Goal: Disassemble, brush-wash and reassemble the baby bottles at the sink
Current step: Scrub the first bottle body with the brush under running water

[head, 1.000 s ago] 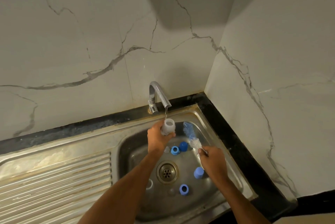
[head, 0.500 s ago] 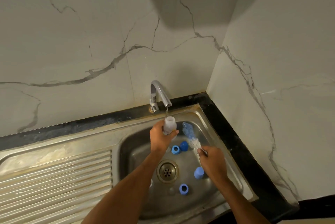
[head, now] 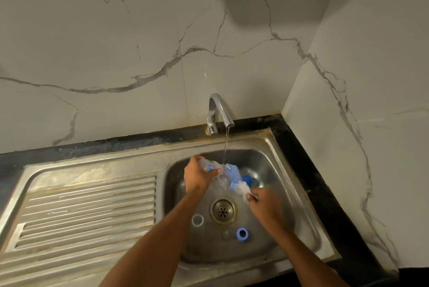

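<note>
The left hand wraps its fingers round a clear baby bottle, tipped on its side over the sink. The right hand grips the handle of a blue and white bottle brush, whose tip is at the bottle's mouth. Water runs from the tap. A white ring and a blue ring lie near the drain.
</note>
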Demonstrator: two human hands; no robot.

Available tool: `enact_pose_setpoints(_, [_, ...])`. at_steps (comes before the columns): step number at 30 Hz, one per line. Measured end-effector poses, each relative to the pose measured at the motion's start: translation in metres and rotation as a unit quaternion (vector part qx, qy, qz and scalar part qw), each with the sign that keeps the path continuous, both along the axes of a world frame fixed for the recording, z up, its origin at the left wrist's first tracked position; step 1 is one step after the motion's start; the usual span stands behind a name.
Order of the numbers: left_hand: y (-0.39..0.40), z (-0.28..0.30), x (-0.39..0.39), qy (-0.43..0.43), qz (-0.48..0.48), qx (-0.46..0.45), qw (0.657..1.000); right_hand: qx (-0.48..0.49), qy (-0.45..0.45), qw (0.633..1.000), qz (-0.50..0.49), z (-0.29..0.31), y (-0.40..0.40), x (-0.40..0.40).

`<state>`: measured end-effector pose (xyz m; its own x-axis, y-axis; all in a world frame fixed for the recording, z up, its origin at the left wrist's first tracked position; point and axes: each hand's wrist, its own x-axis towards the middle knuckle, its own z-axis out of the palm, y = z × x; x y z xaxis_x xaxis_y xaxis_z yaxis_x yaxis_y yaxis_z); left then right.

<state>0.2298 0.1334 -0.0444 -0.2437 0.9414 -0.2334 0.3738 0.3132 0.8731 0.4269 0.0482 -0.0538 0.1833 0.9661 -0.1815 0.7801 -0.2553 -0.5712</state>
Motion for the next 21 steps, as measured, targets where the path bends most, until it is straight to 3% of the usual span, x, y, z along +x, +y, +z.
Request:
enact_pose_setpoints(16, [-0.028,-0.002,-0.077,0.127,-0.037,0.087,0.987,-0.003,-0.02,1.0,0.016,0.015,-0.013,-0.096])
enact_pose_setpoints(21, [-0.037,0.007,-0.1,0.1,-0.042,0.115,0.988,0.022,-0.012,1.0,0.007,0.019,-0.019,-0.122])
